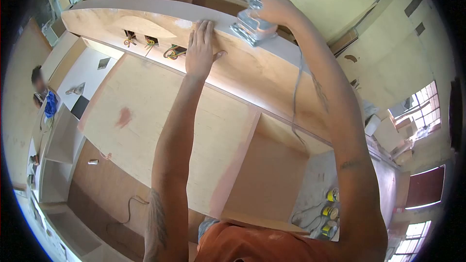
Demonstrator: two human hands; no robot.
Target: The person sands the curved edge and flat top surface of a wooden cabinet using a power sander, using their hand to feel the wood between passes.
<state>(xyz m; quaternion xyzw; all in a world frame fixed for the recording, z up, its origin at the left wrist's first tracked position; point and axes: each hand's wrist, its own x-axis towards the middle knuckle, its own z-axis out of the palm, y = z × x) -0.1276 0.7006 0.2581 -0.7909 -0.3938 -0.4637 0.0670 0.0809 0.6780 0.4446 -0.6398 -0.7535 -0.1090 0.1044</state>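
Observation:
My right hand point(275, 8) is wrapped round an electric sander point(253, 25), which is smeared by motion. The sander is on the grey top edge point(221, 21) of a long curved wooden panel point(252, 68). A power cord point(297, 97) hangs down beside my right forearm. Against the front face of the panel my left hand point(200, 51) lies flat, fingers stretched towards the top edge and thumb out to the side. Just left of it, wires point(174, 52) stick out of several cut-outs in the panel.
Below the panel is a broad plywood surface point(170, 116) with a reddish patch. Several yellow-labelled cans point(331, 212) stand at lower right. An open shelf unit point(60, 179) runs along the left, near another person point(39, 85). A cable point(130, 213) lies at lower left.

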